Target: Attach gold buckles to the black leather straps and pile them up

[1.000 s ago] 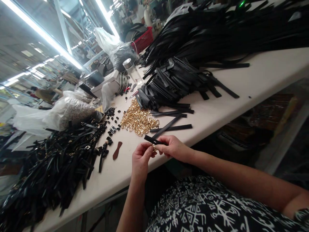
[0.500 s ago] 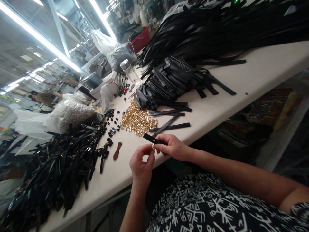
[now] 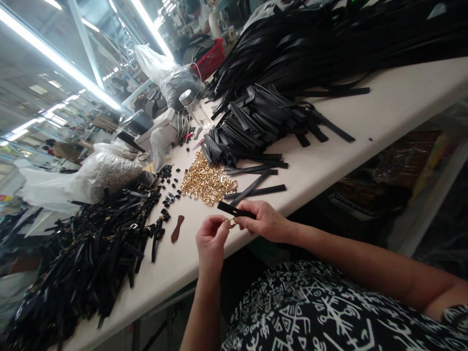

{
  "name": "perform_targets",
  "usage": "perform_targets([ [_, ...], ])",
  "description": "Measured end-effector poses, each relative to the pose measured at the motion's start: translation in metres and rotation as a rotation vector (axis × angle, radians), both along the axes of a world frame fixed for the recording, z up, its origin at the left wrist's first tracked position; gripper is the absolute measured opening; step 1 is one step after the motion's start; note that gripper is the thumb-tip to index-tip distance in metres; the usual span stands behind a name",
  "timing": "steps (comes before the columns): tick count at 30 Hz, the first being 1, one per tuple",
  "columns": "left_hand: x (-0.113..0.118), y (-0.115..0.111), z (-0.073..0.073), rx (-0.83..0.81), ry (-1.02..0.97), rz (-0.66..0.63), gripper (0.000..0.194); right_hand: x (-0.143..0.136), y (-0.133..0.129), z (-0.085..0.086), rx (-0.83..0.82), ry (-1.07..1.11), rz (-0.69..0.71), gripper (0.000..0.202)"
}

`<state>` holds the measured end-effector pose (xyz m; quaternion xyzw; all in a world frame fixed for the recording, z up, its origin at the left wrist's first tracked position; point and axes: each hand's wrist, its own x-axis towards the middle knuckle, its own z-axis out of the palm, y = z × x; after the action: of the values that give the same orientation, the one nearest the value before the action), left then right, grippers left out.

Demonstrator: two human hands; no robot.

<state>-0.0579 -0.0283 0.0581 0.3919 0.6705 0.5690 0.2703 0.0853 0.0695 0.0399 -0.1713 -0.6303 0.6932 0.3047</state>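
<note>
A short black strap (image 3: 234, 209) with a small slot in it is pinched in my right hand (image 3: 268, 222). Just below the strap a small gold buckle (image 3: 232, 223) shows between the fingertips of both hands. My left hand (image 3: 212, 234) has its thumb and forefinger closed on the buckle's left side. Beyond the hands lies a heap of gold buckles (image 3: 206, 180), and loose black straps (image 3: 256, 192) rest to its right. A brown bow-shaped piece (image 3: 177, 229) lies on the table left of my left hand.
Assembled black straps (image 3: 98, 248) cover the left of the white table (image 3: 395, 105). More cut straps (image 3: 248, 126) and long black strips (image 3: 310, 44) are piled behind. A clear jar (image 3: 195, 107), plastic bags (image 3: 106, 173) and a red basket (image 3: 210, 59) stand farther back.
My left hand has drawn its fingers slightly left, and more of the gold buckle shows between the hands. The strap in my right hand has shifted a little.
</note>
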Motion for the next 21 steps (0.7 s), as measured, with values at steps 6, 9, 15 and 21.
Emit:
perform_targets([
  [6, 0.001, 0.007, -0.013, 0.042, -0.276, 0.086, 0.018, -0.006, -0.002, -0.007, -0.239, 0.008, -0.006, 0.035],
  [9, 0.008, 0.007, -0.015, 0.066, -0.32, 0.091, 0.018, -0.008, -0.008, -0.009, -0.299, 0.007, -0.027, 0.04],
  [15, 0.014, 0.001, -0.018, 0.068, -0.293, 0.003, 0.014, -0.005, -0.002, -0.007, -0.442, 0.014, 0.073, 0.043],
  [21, -0.003, -0.014, 0.004, 0.176, 0.282, -0.226, 0.003, -0.006, 0.01, -0.009, -0.73, -0.059, 0.483, 0.04],
])
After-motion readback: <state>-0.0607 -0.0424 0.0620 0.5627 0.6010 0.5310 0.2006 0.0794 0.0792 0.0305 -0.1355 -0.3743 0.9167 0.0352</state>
